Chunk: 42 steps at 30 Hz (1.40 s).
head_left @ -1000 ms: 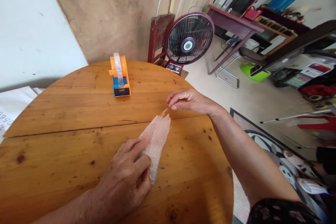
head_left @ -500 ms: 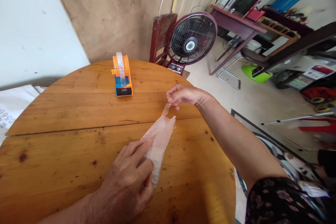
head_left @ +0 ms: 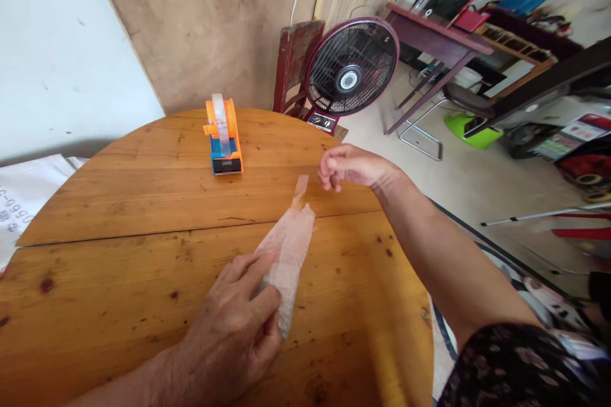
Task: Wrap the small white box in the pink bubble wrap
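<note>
A narrow packet of whitish, translucent wrap, which looks like bubble wrap [head_left: 286, 248], lies slantwise on the wooden table. My left hand [head_left: 238, 318] grips its near part, the index finger stretched along the top and the other fingers bent round the side; what the wrap contains is hidden. From the packet's far end sticks out a short strip of clear tape [head_left: 300, 188], its tip free. Just right of that tip hovers my right hand [head_left: 347, 166], its fingers loosely curled and a little apart, holding nothing visible.
An orange and blue tape dispenser [head_left: 224, 137] with a clear roll stands farther back on the round table [head_left: 119, 292]. Beyond the table's far edge are a fan [head_left: 351, 76] and a wooden chair [head_left: 298, 57]. A white printed bag [head_left: 33, 184] lies at the left.
My right hand has let go of the tape strip and moved slightly up and right. The strip now stands free at the packet's end. My left hand keeps its hold.
</note>
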### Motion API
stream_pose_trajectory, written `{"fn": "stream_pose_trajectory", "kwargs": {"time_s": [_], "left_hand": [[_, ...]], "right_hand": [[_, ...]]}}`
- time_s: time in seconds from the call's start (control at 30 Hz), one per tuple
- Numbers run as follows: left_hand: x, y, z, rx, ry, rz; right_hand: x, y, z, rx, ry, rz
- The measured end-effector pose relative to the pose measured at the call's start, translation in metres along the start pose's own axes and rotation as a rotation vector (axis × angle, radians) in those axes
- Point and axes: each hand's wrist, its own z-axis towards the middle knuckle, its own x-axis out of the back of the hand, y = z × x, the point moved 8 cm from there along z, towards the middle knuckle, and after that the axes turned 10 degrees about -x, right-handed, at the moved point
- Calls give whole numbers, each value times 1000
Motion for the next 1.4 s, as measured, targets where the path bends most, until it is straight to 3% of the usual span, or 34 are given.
{"fn": "stream_pose_trajectory", "kwargs": {"time_s": [0.1,0.23,0.33,0.43,0.53,0.83,1.0,1.17,1.3,1.4], "left_hand": [[-1,-1,1,-1,-8,-12],[-3,-4,2,13,-9,-30],[-4,-6,2,29,-13,-30],[-6,-7,2,29,-27,-32],[-5,-7,3,25,-29,-38],[-3,-5,5,18,-45,5],[-5,-2,7,-41,-69,9],[-6,-3,6,-20,-49,-5],[-6,-2,5,-22,-36,-3],[-5,-2,5,-29,-21,-3]], "right_hand": [[-17,15,-28,-18,126,-73],[-50,17,-50,81,269,-186],[-64,12,-54,163,248,-265],[-61,12,-56,185,233,-247],[-59,16,-53,182,275,-315],[-86,-1,-13,359,392,-509],[-90,-2,1,287,442,-673],[-66,5,-46,143,655,-359],[-91,56,-75,-253,441,-98],[-113,72,-75,-258,436,161]]}}
